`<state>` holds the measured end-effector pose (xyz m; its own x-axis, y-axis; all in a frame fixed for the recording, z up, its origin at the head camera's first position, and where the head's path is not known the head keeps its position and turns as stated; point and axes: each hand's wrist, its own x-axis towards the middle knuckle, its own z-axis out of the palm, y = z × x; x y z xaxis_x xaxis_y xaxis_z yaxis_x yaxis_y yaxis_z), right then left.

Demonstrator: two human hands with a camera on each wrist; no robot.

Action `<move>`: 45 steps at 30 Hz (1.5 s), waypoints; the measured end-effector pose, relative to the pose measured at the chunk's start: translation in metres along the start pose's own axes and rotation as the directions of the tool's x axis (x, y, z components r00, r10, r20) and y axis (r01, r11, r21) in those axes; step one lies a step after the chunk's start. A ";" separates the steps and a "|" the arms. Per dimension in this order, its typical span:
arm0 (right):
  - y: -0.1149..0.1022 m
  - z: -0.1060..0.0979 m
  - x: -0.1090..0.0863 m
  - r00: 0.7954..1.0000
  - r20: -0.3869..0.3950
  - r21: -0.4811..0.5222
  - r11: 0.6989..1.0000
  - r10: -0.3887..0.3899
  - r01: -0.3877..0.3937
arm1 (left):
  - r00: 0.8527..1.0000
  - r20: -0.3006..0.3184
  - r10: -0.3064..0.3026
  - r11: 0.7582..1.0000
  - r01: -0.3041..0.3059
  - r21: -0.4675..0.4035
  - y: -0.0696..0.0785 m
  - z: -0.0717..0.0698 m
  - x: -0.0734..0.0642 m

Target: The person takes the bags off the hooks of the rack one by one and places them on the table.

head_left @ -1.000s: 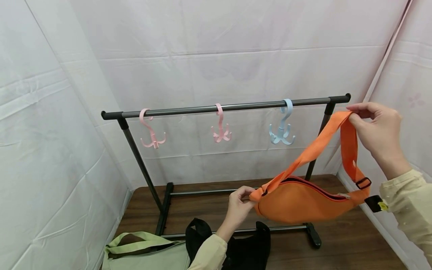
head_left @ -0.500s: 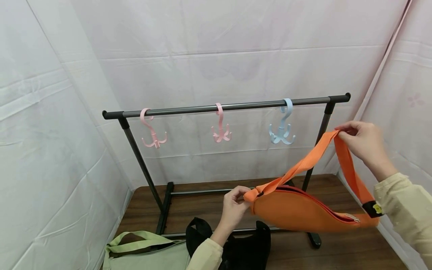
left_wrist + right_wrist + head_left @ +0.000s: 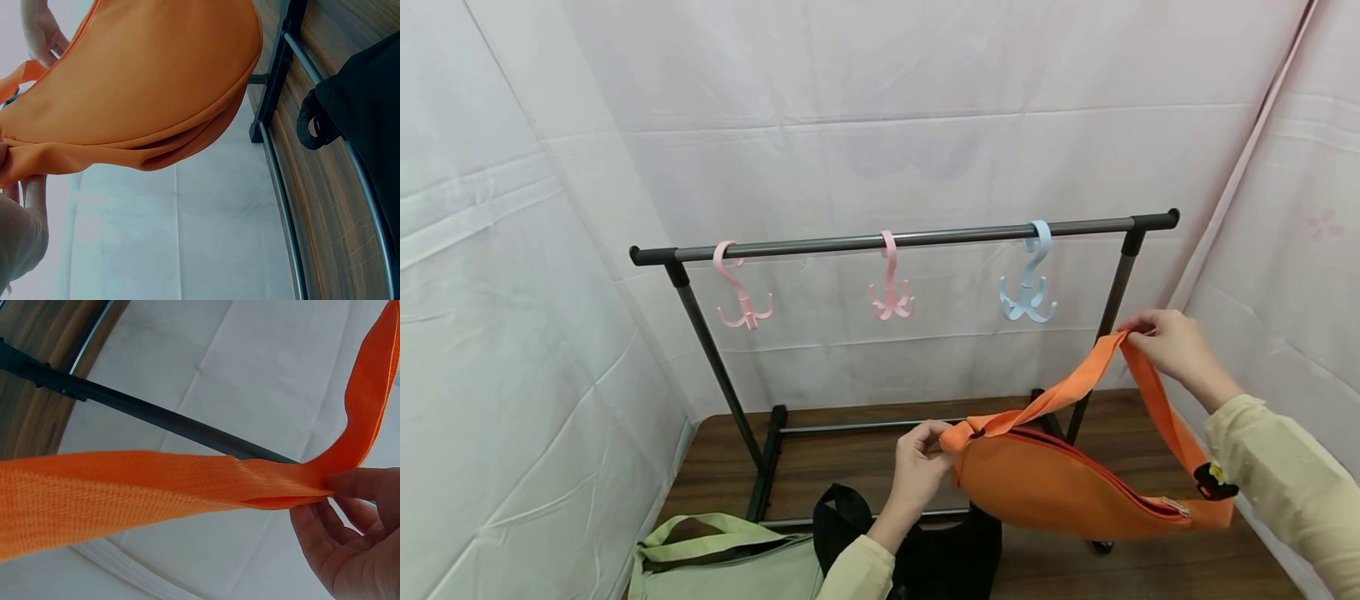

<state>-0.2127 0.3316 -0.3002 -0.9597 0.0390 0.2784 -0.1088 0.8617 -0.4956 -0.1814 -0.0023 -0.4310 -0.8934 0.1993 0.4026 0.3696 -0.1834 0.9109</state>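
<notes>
An orange waist bag point(image 3: 1060, 492) hangs in the air between my two hands at the right front of the rack. My left hand point(image 3: 919, 467) pinches its left end, where the strap meets the pouch. With thumb and fingertips my right hand point(image 3: 1172, 346) holds up the orange strap point(image 3: 187, 487) in a peak. A red-edged zipper runs along the top of the pouch, and a black buckle point(image 3: 1213, 482) sits near my right sleeve. In the left wrist view the smooth side of the pouch point(image 3: 156, 69) fills the upper part.
A black metal rack point(image 3: 820, 246) stands ahead. On its rail hang two pink hooks point(image 3: 891, 292) and one light blue hook point(image 3: 1028, 292), each with several prongs. A green bag point(image 3: 730, 567) and a black bag point(image 3: 951, 554) lie on the wooden surface point(image 3: 850, 467) at the front.
My right hand has moved down and to the left with the strap, and the pouch has sunk lower. My left hand has shifted slightly left, still pinching the bag's end.
</notes>
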 end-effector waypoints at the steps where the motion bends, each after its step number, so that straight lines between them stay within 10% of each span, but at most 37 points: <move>1: 0.001 0.001 0.000 1.000 0.019 -0.004 1.000 -0.005 0.005 | 1.000 -0.003 -0.005 1.000 0.005 -0.001 0.000 0.000 0.000; 20: 0.014 0.003 -0.021 0.999 0.012 0.017 0.998 -0.053 0.053 | 0.994 -0.099 -0.055 0.995 0.062 0.073 -0.004 -0.007 -0.003; 45: 0.111 0.051 -0.086 0.982 0.143 0.346 0.923 0.125 -0.168 | 0.929 -0.368 -0.037 0.994 0.074 0.086 0.011 -0.034 0.017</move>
<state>-0.1555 0.3984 -0.4208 -0.9929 0.0735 0.0940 -0.0293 0.6135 -0.7891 -0.2014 -0.0338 -0.4166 -0.9378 -0.1619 0.3071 0.3233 -0.0848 0.9425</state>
